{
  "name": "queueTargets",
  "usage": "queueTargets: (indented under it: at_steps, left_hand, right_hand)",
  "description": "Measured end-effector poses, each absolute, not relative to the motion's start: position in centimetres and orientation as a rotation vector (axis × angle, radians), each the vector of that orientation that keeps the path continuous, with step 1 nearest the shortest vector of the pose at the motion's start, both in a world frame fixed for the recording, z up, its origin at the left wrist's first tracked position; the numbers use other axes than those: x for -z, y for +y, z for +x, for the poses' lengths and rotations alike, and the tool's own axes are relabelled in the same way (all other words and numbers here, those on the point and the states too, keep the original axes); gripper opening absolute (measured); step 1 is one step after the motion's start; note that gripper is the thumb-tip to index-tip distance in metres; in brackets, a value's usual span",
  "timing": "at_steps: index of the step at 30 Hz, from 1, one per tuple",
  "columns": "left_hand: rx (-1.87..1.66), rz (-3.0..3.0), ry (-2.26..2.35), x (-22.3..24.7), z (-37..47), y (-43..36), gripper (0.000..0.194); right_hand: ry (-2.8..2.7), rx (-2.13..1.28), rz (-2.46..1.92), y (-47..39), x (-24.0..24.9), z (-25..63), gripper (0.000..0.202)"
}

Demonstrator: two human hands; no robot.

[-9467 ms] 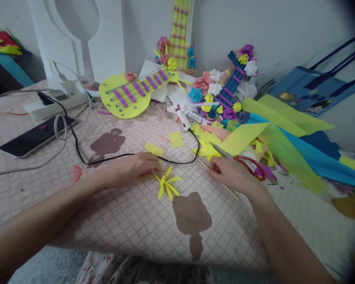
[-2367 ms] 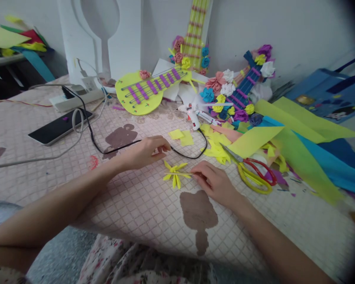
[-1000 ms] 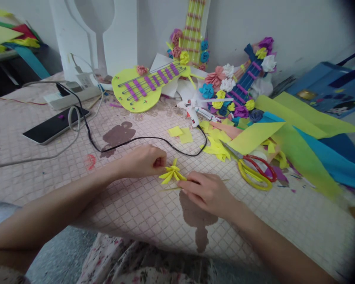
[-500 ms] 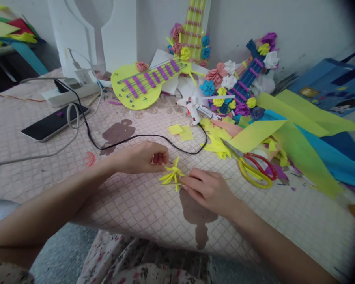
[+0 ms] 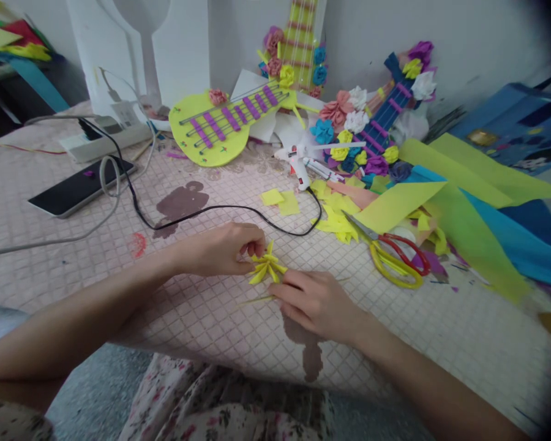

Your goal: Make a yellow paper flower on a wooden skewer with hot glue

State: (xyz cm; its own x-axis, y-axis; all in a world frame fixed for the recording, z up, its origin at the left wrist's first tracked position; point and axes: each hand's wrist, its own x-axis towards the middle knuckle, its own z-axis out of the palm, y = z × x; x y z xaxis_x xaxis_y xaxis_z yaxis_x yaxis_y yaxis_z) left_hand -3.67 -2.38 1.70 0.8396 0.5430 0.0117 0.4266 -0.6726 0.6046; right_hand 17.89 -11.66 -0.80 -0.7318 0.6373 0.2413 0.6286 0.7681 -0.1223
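Between my hands is a small yellow paper flower (image 5: 267, 268) with narrow, pointed, folded petals. My left hand (image 5: 227, 248) is closed in a pinch at the flower's left edge, its fingertips on a petal. From the other side comes my right hand (image 5: 316, 300), with its fingers closed on a thin stick (image 5: 252, 301). One end of the stick pokes out left of the fingers, just below the flower. My right fingertips are close to the flower's lower right petal; whether they touch it is unclear.
Yellow-and-red scissors (image 5: 395, 260) lie at the right beside yellow paper scraps (image 5: 335, 223). A white glue gun (image 5: 298, 165) trails a black cord behind my hands. Decorated paper guitars (image 5: 211, 138) stand at the back. On the left are a phone (image 5: 78, 187) and a power strip (image 5: 103, 141).
The stick and my right hand have moved slightly down, away from the flower's centre. My left fingers have come a little closer over the flower's left petals.
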Motion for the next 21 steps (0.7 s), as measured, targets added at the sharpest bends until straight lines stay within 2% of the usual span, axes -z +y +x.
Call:
queueTargets:
  at_steps: [4, 21]
  left_hand:
    - [-0.239, 2.436, 0.643, -1.79, -3.57, -2.47, 0.004]
    - [-0.144, 2.494, 0.56, -1.62, -3.69, -2.25, 0.011]
  right_hand:
    - [-2.644, -0.015, -1.095, -11.47, 1.0, 18.15, 0.02]
    - [-2.57, 0.048, -1.265, -11.42, 1.48, 18.55, 0.024]
